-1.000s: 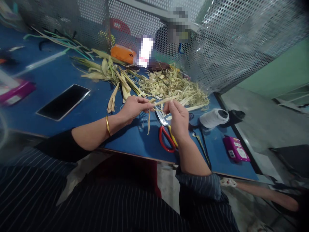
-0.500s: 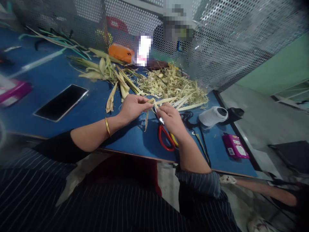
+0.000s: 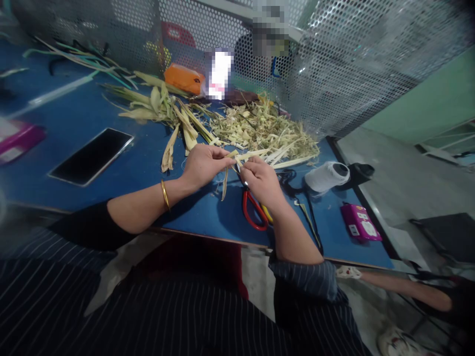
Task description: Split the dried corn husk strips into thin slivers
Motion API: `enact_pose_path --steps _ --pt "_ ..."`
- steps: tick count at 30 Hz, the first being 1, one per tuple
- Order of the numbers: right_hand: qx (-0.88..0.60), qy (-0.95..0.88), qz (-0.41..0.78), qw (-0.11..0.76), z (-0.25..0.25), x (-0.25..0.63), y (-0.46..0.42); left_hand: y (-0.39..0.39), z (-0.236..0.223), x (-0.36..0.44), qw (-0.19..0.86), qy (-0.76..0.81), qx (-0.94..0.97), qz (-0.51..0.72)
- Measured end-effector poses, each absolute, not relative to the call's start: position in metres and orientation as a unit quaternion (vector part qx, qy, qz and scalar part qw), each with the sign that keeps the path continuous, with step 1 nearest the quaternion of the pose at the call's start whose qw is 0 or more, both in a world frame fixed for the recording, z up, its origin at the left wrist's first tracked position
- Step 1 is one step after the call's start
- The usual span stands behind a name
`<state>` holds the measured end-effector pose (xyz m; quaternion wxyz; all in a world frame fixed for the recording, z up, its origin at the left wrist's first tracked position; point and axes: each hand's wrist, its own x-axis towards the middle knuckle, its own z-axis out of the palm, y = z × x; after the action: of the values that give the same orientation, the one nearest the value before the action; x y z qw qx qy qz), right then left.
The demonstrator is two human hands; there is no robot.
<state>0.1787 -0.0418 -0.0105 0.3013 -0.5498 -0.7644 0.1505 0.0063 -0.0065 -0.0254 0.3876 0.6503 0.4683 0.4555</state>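
Observation:
My left hand (image 3: 202,167) is closed in a pinch, with thumb and forefinger on a pale, dried husk strip (image 3: 224,184) that hangs down below the fingertips. Close beside it, my right hand (image 3: 261,180) has its fingers curled around the other end of the small husk piece, though the exact grip is partly hidden. Under the right hand and wrist lie scissors with red and yellow handles (image 3: 245,206), their blades mostly covered. Behind both hands spreads a heap of shredded husk (image 3: 256,127), with longer pale strips (image 3: 284,157) at its near edge. Whole dried husk leaves (image 3: 150,108) lie to its left.
A black phone (image 3: 92,155) lies left on the blue table (image 3: 148,148). To the right are a white thread spool (image 3: 321,178), a black spool (image 3: 359,174) and a purple packet (image 3: 359,223). An orange packet (image 3: 183,78) sits before the perforated metal screen (image 3: 215,29).
The view has shifted very slightly. Both hands keep nearly the same pose on the husk strip, and nothing has been let go or picked up.

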Motion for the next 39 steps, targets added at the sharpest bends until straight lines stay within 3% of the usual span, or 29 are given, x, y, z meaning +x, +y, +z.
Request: enact_pose_path --steps 12,18,24,31,35,39 --pt "-0.529 -0.793 0.09 0.289 -0.008 0.177 -0.046 -0.006 -0.024 0.005 0.389 0.464 0.652 0.457" --pt "-0.554 -0.762 0.082 0.325 -0.015 0.178 -0.043 -0.01 -0.024 0.007 0.325 0.453 0.704 0.441" --pt "-0.55 -0.65 0.252 0.46 -0.016 0.178 -0.04 -0.017 -0.018 0.004 0.271 0.425 0.774 0.382" --pt "-0.514 -0.597 0.446 0.425 -0.005 0.179 -0.041 -0.022 -0.011 0.006 0.317 0.384 0.812 0.305" --pt "-0.52 -0.58 0.458 0.428 -0.004 0.182 -0.039 -0.021 -0.012 0.004 0.355 0.384 0.798 0.301" --pt "-0.551 -0.611 0.341 0.455 0.003 0.19 -0.043 -0.016 -0.015 0.003 0.359 0.401 0.778 0.324"
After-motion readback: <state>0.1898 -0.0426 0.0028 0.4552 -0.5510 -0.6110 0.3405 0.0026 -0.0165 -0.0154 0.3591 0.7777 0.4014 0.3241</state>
